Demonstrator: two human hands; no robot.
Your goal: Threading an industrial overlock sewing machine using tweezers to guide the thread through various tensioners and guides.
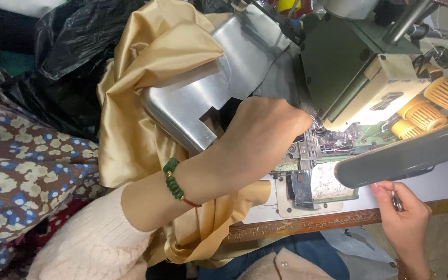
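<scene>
My left hand [257,140] reaches over gold satin fabric [141,109] to the needle area [315,142] of a green and cream overlock sewing machine [369,78]. Its fingers are pinched at thin thread beside the presser foot. A green bead bracelet [173,181] sits on that wrist, below a cream knitted sleeve [89,243]. My right hand [403,218] is at the table's front edge on the right, closed around a small metal tool [397,201], probably thread snips.
A shiny metal guard plate [203,98] stands left of the machine. A grey cover flap [405,155] is swung out at the right. Black plastic bags [73,46] and flowered cloth [22,166] lie to the left. A worn wooden table edge [307,224] runs along the front.
</scene>
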